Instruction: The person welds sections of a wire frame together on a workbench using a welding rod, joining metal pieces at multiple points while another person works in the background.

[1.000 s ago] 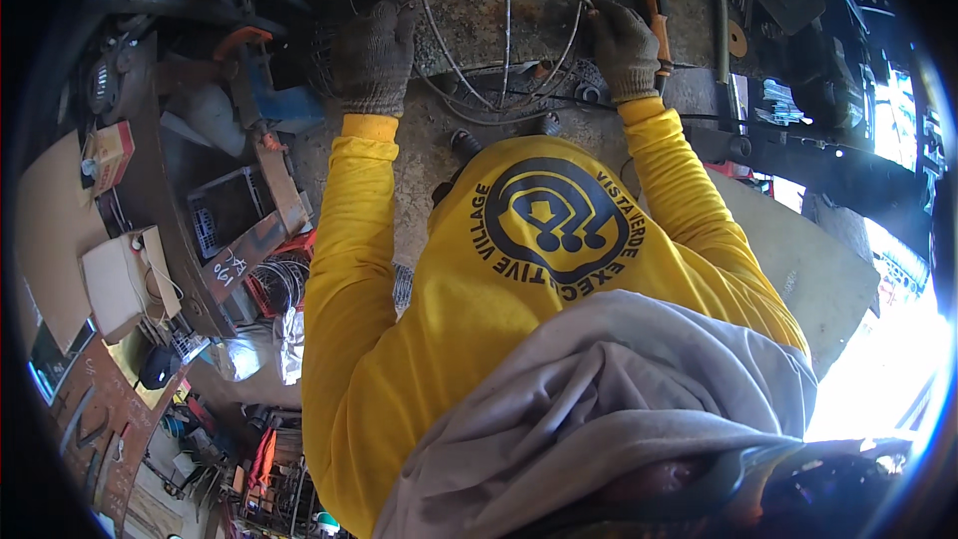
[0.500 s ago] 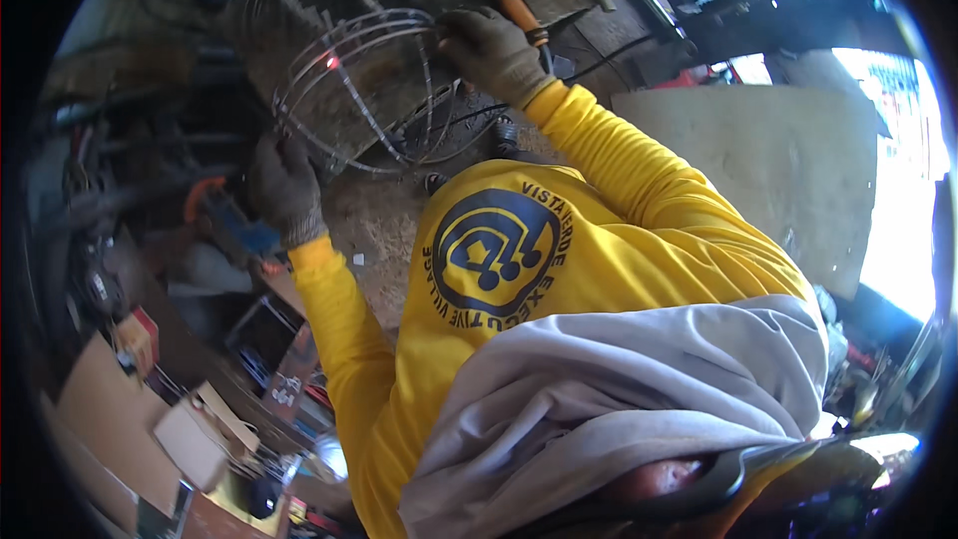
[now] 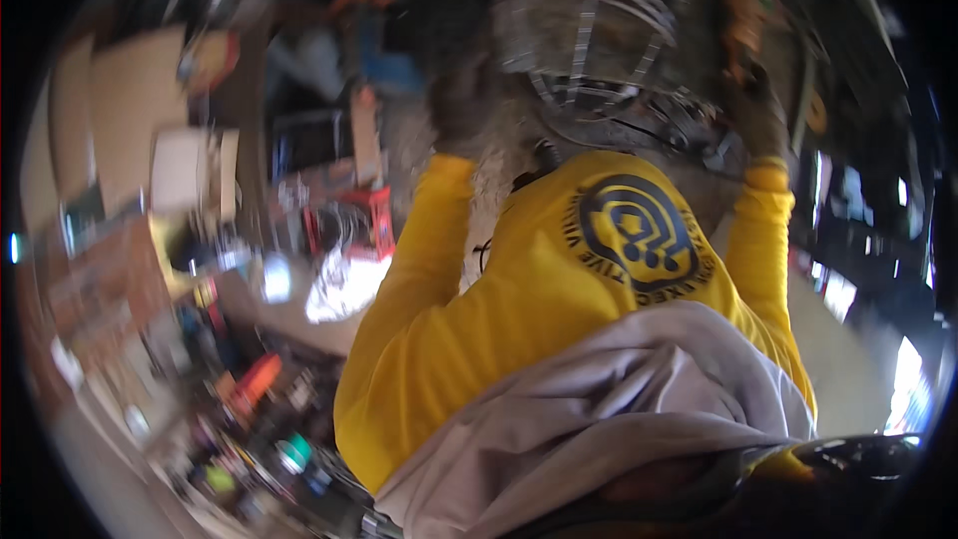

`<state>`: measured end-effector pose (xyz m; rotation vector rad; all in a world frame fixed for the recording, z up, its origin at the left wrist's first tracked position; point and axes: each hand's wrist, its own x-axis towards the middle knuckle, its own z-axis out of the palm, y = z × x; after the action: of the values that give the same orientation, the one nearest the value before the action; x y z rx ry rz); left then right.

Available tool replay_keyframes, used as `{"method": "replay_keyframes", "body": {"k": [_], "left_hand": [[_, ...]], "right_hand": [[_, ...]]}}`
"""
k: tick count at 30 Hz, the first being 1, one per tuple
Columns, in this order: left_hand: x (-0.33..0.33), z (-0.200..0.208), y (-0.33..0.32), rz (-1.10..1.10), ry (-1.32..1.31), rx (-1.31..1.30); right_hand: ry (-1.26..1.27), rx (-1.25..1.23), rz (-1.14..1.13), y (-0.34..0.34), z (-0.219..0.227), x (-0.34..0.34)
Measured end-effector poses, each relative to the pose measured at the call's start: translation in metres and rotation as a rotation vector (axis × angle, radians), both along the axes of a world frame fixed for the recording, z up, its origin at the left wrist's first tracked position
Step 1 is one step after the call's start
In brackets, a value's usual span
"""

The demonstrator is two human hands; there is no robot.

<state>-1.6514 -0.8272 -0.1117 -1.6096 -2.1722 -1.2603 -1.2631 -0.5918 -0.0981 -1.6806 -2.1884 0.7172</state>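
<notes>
A round cage of thin metal rods [image 3: 582, 50] rests on the dark work surface at the top middle, with a small glowing red spot on an upper ring. My left hand [image 3: 462, 105], in a dark work glove, is left of the cage and apart from it. Motion blur hides its fingers. To the right of the cage, my gloved right hand [image 3: 758, 110] closes on the lower end of an orange power tool [image 3: 740, 15], which is long and narrow with a cord.
Cardboard boxes [image 3: 140, 120] stand at the left. A red crate-like holder [image 3: 369, 223] sits left of my body, with a blue-and-orange tool [image 3: 387, 65] farther up. Mixed tools and scraps [image 3: 269, 439] clutter the lower left. A pale board [image 3: 848, 359] lies at the right.
My view has swung so that the scene turned and shifted right. Both hands have come off the rod cage. My right hand has moved to the orange power tool.
</notes>
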Motion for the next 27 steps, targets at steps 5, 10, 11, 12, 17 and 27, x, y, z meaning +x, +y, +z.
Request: {"method": "replay_keyframes", "body": {"k": [5, 10, 11, 12, 17, 27], "left_hand": [[0.039, -0.019, -0.050, 0.252, -0.091, -0.079], [0.074, -0.060, -0.101, 0.413, -0.156, -0.347], [0.080, -0.068, -0.110, 0.439, -0.163, -0.492], [0.088, -0.086, -0.122, 0.446, -0.167, -0.485], [0.114, -0.145, -0.160, 0.353, -0.253, -0.919], [0.089, -0.205, -0.204, -0.073, 0.049, -1.129]], "right_hand": [[-0.220, -0.291, 0.008, 0.021, 0.035, -0.041], [-0.285, -0.274, 0.083, 0.029, 0.053, -0.042], [-0.289, -0.261, 0.090, 0.032, 0.050, -0.039], [-0.290, -0.253, 0.097, 0.035, 0.047, -0.035], [-0.082, -0.280, 0.072, 0.055, 0.014, -0.011], [0.288, -0.045, 0.045, 0.072, 0.054, -0.042]]}}
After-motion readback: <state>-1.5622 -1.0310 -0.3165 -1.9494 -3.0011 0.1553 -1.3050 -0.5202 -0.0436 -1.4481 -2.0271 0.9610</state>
